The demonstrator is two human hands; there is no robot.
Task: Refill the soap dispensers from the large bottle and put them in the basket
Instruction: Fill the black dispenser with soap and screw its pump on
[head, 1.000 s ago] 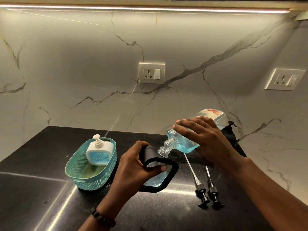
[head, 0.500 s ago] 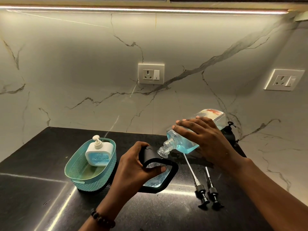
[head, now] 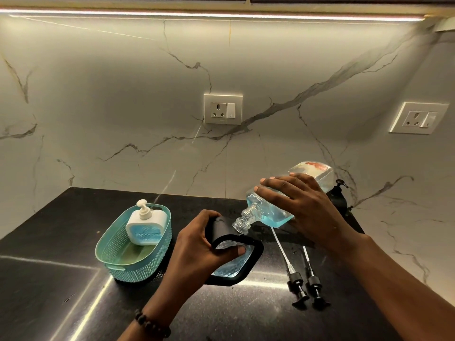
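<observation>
My right hand (head: 302, 205) grips the large clear bottle (head: 268, 212) of blue soap, tipped so its open neck points down at the black dispenser (head: 236, 264). My left hand (head: 199, 247) holds that black dispenser tilted on the counter, thumb across its clear front, which shows blue liquid. A white dispenser (head: 145, 226) with its pump on stands in the teal basket (head: 115, 262) at the left. Two black pump heads (head: 306, 289) with tubes lie on the counter to the right.
A second black dispenser (head: 338, 193) stands behind my right hand near the wall. The black counter (head: 49, 291) meets a marble backsplash with two wall sockets (head: 222, 109). A bead bracelet is on my left wrist.
The bottle and both hands have barely shifted; the bottle neck stays just over the black dispenser's opening.
</observation>
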